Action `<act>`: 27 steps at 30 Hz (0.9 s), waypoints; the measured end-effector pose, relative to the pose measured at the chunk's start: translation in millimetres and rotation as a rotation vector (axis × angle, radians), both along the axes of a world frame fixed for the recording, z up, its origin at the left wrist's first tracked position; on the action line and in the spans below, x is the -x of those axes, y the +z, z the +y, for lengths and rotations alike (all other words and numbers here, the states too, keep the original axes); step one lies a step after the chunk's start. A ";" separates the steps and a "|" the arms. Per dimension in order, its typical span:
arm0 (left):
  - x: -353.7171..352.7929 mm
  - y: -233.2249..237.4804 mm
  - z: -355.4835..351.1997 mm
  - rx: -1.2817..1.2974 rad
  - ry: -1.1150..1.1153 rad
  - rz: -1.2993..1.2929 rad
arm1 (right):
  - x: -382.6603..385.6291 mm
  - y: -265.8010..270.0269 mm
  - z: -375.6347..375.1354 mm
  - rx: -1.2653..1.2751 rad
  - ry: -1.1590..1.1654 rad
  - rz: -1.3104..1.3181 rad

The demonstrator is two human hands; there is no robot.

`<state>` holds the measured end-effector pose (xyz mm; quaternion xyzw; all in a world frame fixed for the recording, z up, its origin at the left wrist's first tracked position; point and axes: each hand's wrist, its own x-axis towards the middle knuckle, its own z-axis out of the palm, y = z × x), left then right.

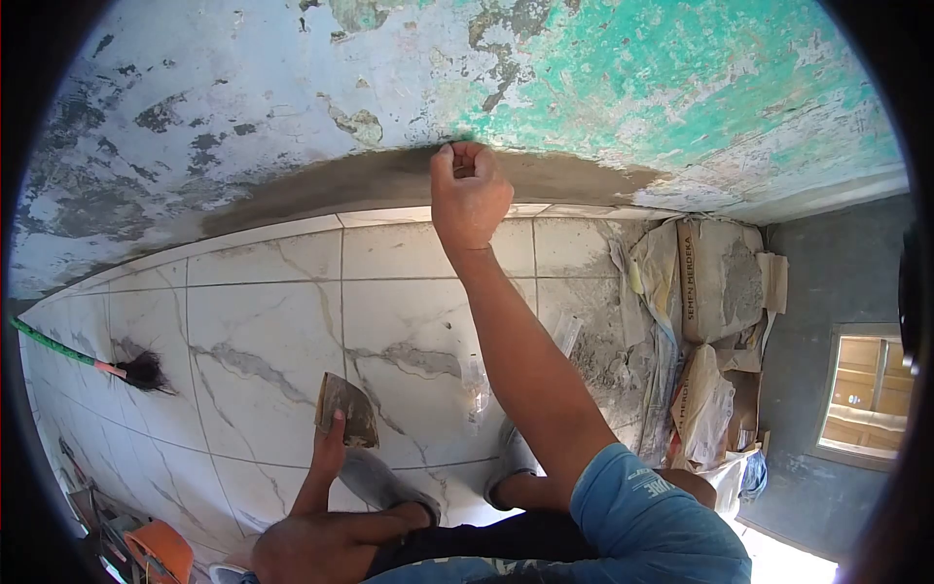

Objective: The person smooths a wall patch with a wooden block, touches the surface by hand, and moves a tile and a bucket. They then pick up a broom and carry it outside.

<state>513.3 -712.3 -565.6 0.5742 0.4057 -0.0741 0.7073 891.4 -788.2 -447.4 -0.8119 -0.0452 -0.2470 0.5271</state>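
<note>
My right hand (pixel 471 198) is raised against the wall, its fingers curled at the top edge of a strip of damp grey plaster (pixel 331 185); whatever it may grip there is too small to make out. Low on the left, my left hand (pixel 332 448) holds a flat, mortar-stained scraper (pixel 348 411), with the thumb on its face. Above the plaster strip the wall (pixel 623 88) shows peeling blue and green paint.
A broom (pixel 141 372) lies on the tiled floor (pixel 263 321) at the left. Cement bags (pixel 725 282) and torn wrapping stand at the right, near a small window (pixel 866 394). An orange bucket (pixel 161 552) is at the lower left. My boots (pixel 379 482) are on the tiles.
</note>
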 end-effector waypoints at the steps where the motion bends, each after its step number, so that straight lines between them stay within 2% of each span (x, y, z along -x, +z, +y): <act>1: 0.1 0.5 -0.1 0.001 -0.001 0.010 | 0.3 0.0 0.8 0.006 -0.022 0.022; 14: -5.6 11.4 -2.0 0.010 0.032 -0.010 | 2.1 -10.5 -11.6 0.007 0.006 0.034; 20: -9.2 15.4 -1.9 -0.012 0.021 0.033 | 6.9 -3.8 -7.2 -0.097 0.050 0.015; 27: -2.3 1.7 0.9 0.038 0.039 0.019 | -7.7 -12.0 -4.4 -0.082 0.062 -0.051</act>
